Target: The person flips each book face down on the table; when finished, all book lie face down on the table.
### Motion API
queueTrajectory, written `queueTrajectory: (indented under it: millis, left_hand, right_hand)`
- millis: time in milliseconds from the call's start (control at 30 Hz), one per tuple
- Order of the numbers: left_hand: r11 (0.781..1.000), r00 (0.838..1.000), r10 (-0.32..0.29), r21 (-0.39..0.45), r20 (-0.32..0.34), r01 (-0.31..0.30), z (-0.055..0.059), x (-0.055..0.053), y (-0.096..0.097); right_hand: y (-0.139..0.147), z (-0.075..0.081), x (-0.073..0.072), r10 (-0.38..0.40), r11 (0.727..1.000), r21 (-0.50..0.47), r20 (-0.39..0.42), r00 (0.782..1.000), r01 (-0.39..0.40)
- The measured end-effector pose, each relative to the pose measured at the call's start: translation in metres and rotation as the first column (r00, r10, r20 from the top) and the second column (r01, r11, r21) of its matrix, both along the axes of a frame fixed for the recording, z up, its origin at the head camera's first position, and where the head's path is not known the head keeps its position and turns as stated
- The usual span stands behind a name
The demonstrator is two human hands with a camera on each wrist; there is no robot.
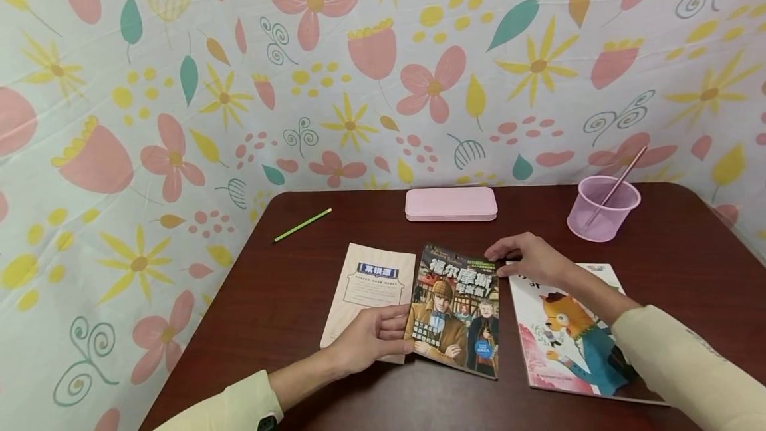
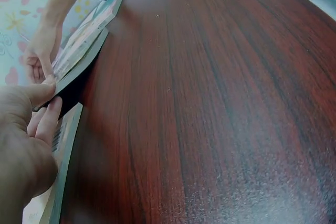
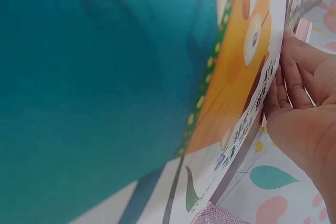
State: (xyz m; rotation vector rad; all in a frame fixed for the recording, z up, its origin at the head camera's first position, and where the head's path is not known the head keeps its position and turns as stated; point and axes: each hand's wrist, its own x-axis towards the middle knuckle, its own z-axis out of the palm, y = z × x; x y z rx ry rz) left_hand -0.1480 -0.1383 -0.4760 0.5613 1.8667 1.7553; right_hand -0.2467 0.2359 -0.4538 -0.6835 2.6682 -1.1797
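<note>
A dark comic-style book [image 1: 451, 318] with Chinese lettering and a detective in a cap on its cover lies tilted between both hands. My left hand [image 1: 365, 341] pinches its left edge, thumb on top and fingers beneath, and that edge stands raised in the left wrist view. At its upper right corner, my right hand [image 1: 529, 258] holds the book between thumb and fingers. A cream book [image 1: 374, 285] lies to the left, partly under the left hand. Right of the dark book is a white picture book [image 1: 538, 351] with an orange animal, partly covered by the right forearm.
A pink pencil case [image 1: 451, 203] stands near the table's back edge. Back right is a pink mesh pen cup [image 1: 589, 218] holding a pencil [image 1: 622, 175]. A green pencil [image 1: 302, 225] lies back left on the dark wooden table [image 1: 257, 324]. Flowered cloth [image 1: 383, 85] hangs behind.
</note>
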Motion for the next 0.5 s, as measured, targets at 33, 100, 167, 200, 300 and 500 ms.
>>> queueTrajectory:
  millis: [33, 100, 167, 200, 300, 500]
  left_hand:
    - [1.0, 1.0, 0.001, 0.009, 0.008, -0.001, -0.0001, 0.0001, -0.0005]
    - [1.0, 1.0, 0.008, 0.021, 0.014, -0.008, -0.0004, 0.0004, -0.0017]
    - [1.0, 1.0, 0.009, 0.029, 0.018, -0.01, -0.0002, 0.0004, -0.0026]
    - [0.999, 1.0, 0.009, 0.032, 0.021, -0.01, 0.0002, 0.0007, -0.0031]
    - [0.999, 0.999, 0.004, 0.041, 0.033, -0.006, 0.0015, 0.0016, -0.0042]
    - [0.998, 0.999, -0.013, 0.06, 0.037, 0.011, 0.0031, 0.0022, -0.0044]
  right_hand:
    - [-0.0002, -0.0002, -0.0003, 0.001, 1.0, 0.002, -0.002, 1.0, -0.001]
    - [-0.0006, -0.0001, -0.0008, 0.004, 1.0, 0.006, 0.0, 1.0, -0.004]
    - [-0.0006, -0.0004, -0.0017, 0.007, 1.0, 0.012, 0.004, 1.0, -0.007]
    - [-0.0006, -0.0005, -0.002, 0.008, 1.0, 0.014, 0.008, 1.0, -0.008]
    - [0.0004, -0.0001, -0.0026, 0.028, 0.999, 0.022, 0.013, 1.0, -0.028]
    - [0.0009, 0.0041, -0.0027, 0.046, 0.998, 0.039, 0.018, 0.999, -0.047]
